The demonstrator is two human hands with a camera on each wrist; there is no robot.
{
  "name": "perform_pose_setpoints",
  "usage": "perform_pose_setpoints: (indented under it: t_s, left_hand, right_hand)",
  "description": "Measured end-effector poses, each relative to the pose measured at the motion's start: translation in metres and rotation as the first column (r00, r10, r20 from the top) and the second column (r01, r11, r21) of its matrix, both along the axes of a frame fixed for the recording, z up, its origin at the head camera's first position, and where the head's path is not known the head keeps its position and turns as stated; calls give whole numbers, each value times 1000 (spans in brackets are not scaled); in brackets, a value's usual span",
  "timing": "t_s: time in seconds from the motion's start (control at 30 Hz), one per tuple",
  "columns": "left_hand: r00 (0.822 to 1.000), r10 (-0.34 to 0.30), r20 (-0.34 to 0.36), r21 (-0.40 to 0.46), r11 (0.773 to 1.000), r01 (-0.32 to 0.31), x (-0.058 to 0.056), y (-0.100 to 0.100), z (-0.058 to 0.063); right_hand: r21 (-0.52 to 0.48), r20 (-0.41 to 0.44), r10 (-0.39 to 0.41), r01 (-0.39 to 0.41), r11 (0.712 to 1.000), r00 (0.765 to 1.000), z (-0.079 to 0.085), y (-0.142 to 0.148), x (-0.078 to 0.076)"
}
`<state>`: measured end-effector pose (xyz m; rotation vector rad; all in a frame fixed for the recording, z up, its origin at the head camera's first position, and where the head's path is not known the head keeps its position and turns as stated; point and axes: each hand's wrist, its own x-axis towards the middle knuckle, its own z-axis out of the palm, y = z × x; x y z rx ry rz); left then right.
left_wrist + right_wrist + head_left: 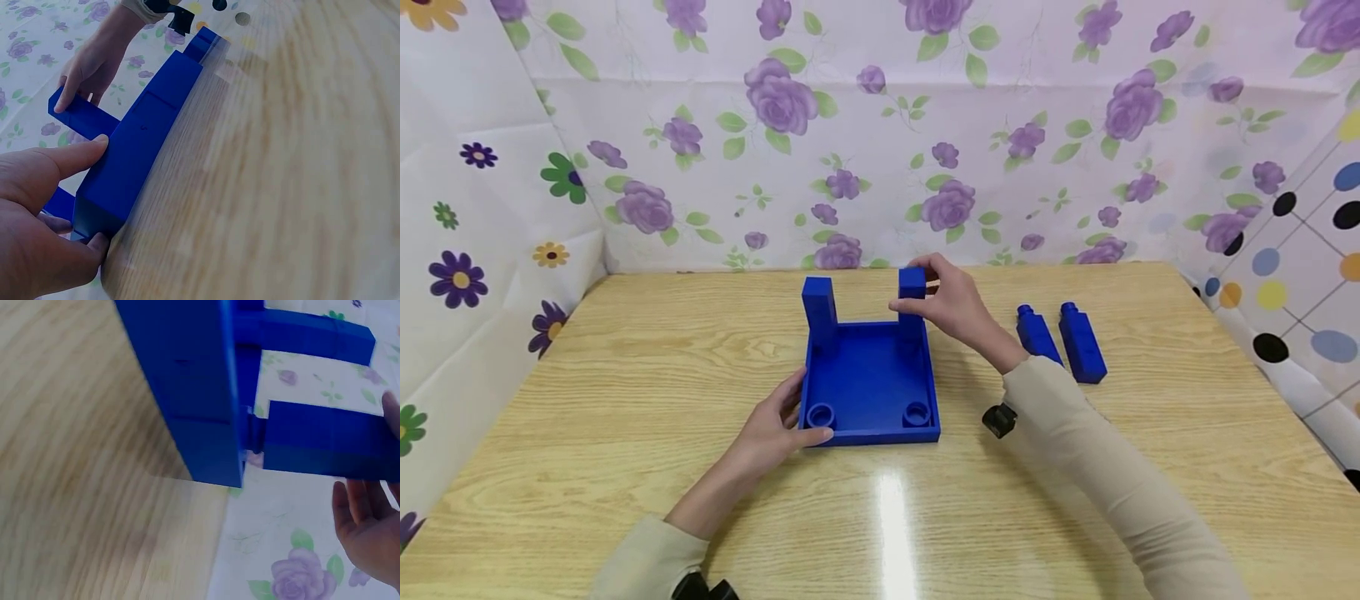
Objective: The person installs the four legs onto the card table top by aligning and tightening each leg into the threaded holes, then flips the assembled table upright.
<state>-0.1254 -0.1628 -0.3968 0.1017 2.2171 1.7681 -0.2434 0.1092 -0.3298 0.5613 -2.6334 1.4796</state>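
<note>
A square blue tabletop (868, 375) with a raised rim lies upside down on the table, a round socket (822, 416) showing at each near corner. One blue leg (820, 308) stands upright at its far left corner. At the far right corner my right hand (951, 302) pinches the upper end of a second leg (325, 439), thumb on one side and fingers on the other. In the right wrist view this leg's neck meets the socket. My left hand (771, 429) grips the near left corner of the tabletop, its thumb over the rim (134, 137).
Two more blue legs (1082, 343) with threaded-looking necks lie on the wooden table (647, 400) to the right, partly behind my right sleeve. Flowered cloth (880, 150) stands along the back, with patterned cloth at both sides.
</note>
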Motion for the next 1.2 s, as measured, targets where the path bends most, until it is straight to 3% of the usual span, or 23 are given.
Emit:
perform_pose_setpoints:
  t_s: [0.13, 0.27, 0.47, 0.57, 0.8, 1.0, 1.2]
  left_hand:
    - [1000, -7, -7, 12, 1000, 7, 1, -1, 1]
    - [1000, -11, -14, 19, 1000, 11, 1, -1, 1]
    - [1000, -1, -10, 10, 1000, 1, 0, -1, -3]
    - [1000, 2, -10, 7, 1000, -2, 0, -1, -4]
    - [1000, -2, -20, 14, 1000, 2, 1, -1, -2]
    - [1000, 0, -17, 13, 1000, 0, 1, 0, 0]
    - [1000, 0, -19, 10, 1000, 0, 1, 0, 0]
  right_hand:
    - [-127, 83, 149, -137, 982, 985, 6, 9, -6]
    - [-249, 150, 293, -250, 936, 944, 12, 18, -12]
    - [-356, 199, 406, -320, 878, 892, 14, 25, -18]
    - [-379, 215, 424, -325, 866, 880, 14, 27, -20]
    - [-354, 237, 394, -299, 886, 888, 14, 31, -22]
    - [-174, 213, 278, -243, 954, 937, 18, 31, -21]
    - [-127, 149, 232, -214, 969, 961, 16, 23, -19]
